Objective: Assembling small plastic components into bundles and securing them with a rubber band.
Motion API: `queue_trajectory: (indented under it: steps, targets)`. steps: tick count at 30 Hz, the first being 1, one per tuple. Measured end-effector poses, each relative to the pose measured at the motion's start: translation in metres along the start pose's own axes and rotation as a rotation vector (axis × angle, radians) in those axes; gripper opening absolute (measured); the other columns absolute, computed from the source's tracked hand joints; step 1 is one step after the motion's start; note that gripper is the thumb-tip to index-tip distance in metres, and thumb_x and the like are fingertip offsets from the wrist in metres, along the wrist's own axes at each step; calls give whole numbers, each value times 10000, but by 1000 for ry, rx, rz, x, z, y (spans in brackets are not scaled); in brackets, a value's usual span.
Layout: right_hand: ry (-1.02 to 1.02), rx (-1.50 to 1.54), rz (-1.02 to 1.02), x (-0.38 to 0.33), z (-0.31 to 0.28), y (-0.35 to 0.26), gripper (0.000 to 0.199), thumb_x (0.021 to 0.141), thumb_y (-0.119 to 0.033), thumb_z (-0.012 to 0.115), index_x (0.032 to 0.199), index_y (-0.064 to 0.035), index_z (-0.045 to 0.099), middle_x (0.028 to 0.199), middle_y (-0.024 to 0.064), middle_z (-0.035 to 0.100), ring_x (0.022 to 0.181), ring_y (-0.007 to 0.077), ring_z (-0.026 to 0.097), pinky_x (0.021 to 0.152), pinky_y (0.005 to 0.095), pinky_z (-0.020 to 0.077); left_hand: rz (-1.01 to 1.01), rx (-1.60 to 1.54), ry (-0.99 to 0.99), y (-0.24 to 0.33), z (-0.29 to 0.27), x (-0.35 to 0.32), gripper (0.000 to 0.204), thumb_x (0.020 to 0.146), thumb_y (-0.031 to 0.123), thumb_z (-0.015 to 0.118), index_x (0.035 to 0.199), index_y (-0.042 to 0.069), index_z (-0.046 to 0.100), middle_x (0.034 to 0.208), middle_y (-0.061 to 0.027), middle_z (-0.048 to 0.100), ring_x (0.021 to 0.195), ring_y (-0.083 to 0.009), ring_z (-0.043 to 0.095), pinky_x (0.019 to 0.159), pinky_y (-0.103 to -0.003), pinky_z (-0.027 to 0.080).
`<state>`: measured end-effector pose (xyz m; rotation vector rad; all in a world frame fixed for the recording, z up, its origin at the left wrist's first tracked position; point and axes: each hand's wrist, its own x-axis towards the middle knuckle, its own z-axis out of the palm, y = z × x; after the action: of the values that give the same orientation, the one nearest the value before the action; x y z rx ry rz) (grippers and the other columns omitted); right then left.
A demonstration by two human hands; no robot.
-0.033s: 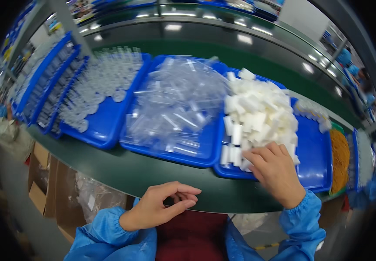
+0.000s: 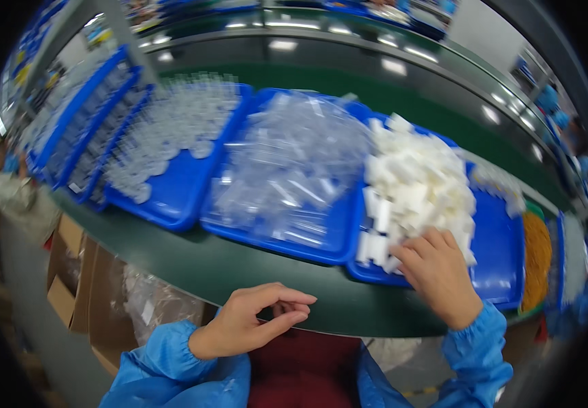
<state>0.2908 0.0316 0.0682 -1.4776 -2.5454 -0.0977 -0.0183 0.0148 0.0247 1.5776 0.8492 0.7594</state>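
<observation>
My right hand (image 2: 437, 272) reaches over the near edge of a blue tray (image 2: 369, 272) heaped with short white cylindrical pieces (image 2: 420, 180), which look like foam. Its bent fingers touch the nearest pieces, thumb and index finger close together; whatever lies between the tips is hidden. My left hand (image 2: 260, 316) hovers by the table's front edge with nothing in it. Its index finger and thumb stand apart and the other fingers are curled. In front of it is a blue tray (image 2: 277, 245) piled with clear plastic tubes or sleeves (image 2: 294, 163).
Further left, clear round-based parts (image 2: 178, 122) stand in a blue tray, with more filled trays (image 2: 83, 129) beside it. To the right lie a blue tray (image 2: 501, 272) with clear parts at its back and a green container of orange-brown pieces (image 2: 537, 262). Cardboard boxes (image 2: 100, 299) sit below.
The trays have shifted slightly right in view. My right thumb and index finger are closer together at the white pieces. My left hand keeps its pose.
</observation>
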Motion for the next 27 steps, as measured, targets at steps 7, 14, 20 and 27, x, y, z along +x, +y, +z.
queue_trajectory:
  steps: [7, 14, 20, 27]
  targets:
    - [-216, -192, -139, 7, -3, 0, 182, 730, -92, 686, 910, -86, 658, 864, 65, 578, 942, 269, 553, 882, 410, 424, 362, 705, 466, 8, -97, -4, 201, 850, -30, 736, 1042, 28, 751, 871, -102, 706, 727, -190, 665, 628, -296, 528]
    - [110, 104, 186, 4, -23, -7, 403, 739, 108, 657, 1127, 0, 659, 850, 125, 630, 743, 261, 617, 681, 369, 487, 225, 1660, 519, -1, -184, 33, 123, 821, 74, 697, 933, 70, 647, 842, -73, 588, 806, -256, 631, 711, -389, 483]
    - [265, 564, 445, -24, 14, -31, 303, 810, 101, 602, 1099, 16, 635, 867, 115, 668, 746, 181, 669, 712, 290, 530, 124, 2010, 497, -25, -216, 82, 83, 807, 77, 608, 885, 104, 598, 864, -62, 584, 879, -240, 618, 783, -395, 446]
    - [405, 833, 625, -25, 37, -46, 307, 850, 95, 623, 1146, 12, 626, 914, 112, 721, 818, 159, 691, 744, 274, 539, 123, 1686, 510, -4, -174, 45, 145, 835, 65, 703, 941, 83, 605, 872, -84, 591, 798, -298, 637, 689, -395, 485]
